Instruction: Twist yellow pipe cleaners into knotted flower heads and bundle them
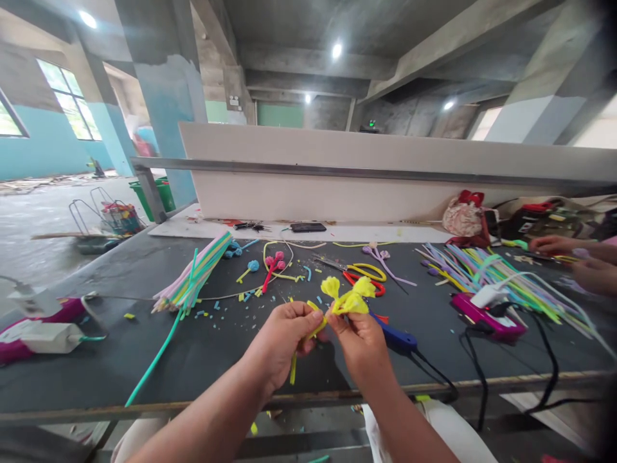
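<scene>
My left hand (288,331) is closed, pinching a strand of yellow pipe cleaner (293,370) that hangs below the fingers. The fingers of my right hand (360,341) grip the base of a fuzzy yellow pipe-cleaner flower (357,297) with several puffy heads. Both hands meet above the front of the dark table, and the fingers hide where the strand and the flower join. Just beyond them lie scissors with yellow handles (369,271) and a red handle (378,288). A blue-handled corded tool (398,337) rests beside my right hand, partly covered by it.
Bundles of coloured pipe cleaners lie left (193,273) and right (496,276). Small pipe-cleaner pieces, including a pink one (274,265), and clippings dot the table (144,360). A purple power strip (489,318) trails cables. Another person's hands (590,270) work at far right. A phone (308,227) lies behind.
</scene>
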The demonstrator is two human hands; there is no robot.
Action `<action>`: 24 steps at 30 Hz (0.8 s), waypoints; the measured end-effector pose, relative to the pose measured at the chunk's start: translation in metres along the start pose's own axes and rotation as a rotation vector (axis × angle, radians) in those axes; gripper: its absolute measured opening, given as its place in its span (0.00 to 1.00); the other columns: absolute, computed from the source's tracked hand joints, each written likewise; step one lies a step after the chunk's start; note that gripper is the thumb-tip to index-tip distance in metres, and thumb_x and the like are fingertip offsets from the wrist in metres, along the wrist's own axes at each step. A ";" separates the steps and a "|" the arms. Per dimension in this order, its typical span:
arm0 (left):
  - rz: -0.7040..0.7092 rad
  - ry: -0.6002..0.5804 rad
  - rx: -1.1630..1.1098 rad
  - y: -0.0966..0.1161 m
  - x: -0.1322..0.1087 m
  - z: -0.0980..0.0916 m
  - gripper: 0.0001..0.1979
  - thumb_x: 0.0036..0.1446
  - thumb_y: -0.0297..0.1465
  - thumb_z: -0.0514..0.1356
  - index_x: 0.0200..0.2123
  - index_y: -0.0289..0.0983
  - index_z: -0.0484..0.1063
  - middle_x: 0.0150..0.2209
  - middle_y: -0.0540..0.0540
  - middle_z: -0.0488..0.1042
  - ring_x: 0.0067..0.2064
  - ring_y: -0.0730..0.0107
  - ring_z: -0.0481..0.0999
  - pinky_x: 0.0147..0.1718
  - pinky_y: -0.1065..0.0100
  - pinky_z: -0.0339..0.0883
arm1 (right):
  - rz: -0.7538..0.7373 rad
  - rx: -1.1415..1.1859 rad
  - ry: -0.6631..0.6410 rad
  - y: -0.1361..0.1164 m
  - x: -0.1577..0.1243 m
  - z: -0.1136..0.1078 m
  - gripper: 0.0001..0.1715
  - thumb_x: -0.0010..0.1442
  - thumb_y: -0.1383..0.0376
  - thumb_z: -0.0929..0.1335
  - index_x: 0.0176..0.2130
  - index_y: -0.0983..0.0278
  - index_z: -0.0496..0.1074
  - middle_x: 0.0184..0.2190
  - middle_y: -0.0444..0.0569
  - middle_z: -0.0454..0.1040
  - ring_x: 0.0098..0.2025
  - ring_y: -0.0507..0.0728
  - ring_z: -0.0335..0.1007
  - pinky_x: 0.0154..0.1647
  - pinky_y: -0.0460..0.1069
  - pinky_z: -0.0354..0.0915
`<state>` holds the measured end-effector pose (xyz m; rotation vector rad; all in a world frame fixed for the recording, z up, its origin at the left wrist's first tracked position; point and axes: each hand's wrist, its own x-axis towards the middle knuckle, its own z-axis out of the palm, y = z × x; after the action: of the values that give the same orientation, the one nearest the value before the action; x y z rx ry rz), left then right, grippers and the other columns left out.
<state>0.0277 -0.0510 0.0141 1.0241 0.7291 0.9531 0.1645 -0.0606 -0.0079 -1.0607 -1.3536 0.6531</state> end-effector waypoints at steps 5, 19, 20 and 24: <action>-0.221 -0.113 -0.242 -0.007 -0.011 -0.002 0.09 0.43 0.30 0.63 0.21 0.33 0.63 0.17 0.53 0.61 0.15 0.85 0.50 0.16 0.76 0.37 | 0.142 0.327 -0.227 0.000 -0.005 -0.007 0.06 0.50 0.60 0.72 0.28 0.60 0.74 0.24 0.44 0.72 0.28 0.55 0.65 0.32 0.50 0.62; 0.803 0.524 1.139 -0.021 -0.022 -0.006 0.09 0.58 0.26 0.51 0.29 0.37 0.69 0.29 0.44 0.74 0.33 0.66 0.70 0.35 0.67 0.60 | 0.431 0.614 0.095 -0.020 -0.017 0.035 0.13 0.40 0.61 0.76 0.24 0.64 0.72 0.22 0.42 0.69 0.25 0.52 0.61 0.28 0.47 0.61; 0.871 0.499 1.214 -0.024 -0.024 -0.008 0.09 0.58 0.25 0.51 0.31 0.37 0.70 0.31 0.43 0.76 0.34 0.65 0.71 0.37 0.66 0.60 | 0.432 0.602 0.111 -0.023 -0.019 0.034 0.14 0.39 0.61 0.76 0.24 0.63 0.71 0.22 0.42 0.69 0.25 0.52 0.61 0.28 0.48 0.61; 0.996 0.407 1.298 -0.029 -0.029 -0.010 0.11 0.57 0.22 0.52 0.36 0.38 0.72 0.34 0.43 0.78 0.36 0.65 0.74 0.39 0.66 0.62 | 0.407 0.522 0.169 -0.026 -0.023 0.031 0.13 0.40 0.61 0.76 0.24 0.63 0.70 0.23 0.42 0.70 0.26 0.53 0.63 0.31 0.49 0.63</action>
<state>0.0159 -0.0799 -0.0145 2.5181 1.2549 1.5861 0.1256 -0.0847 0.0019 -0.9366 -0.7570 1.1195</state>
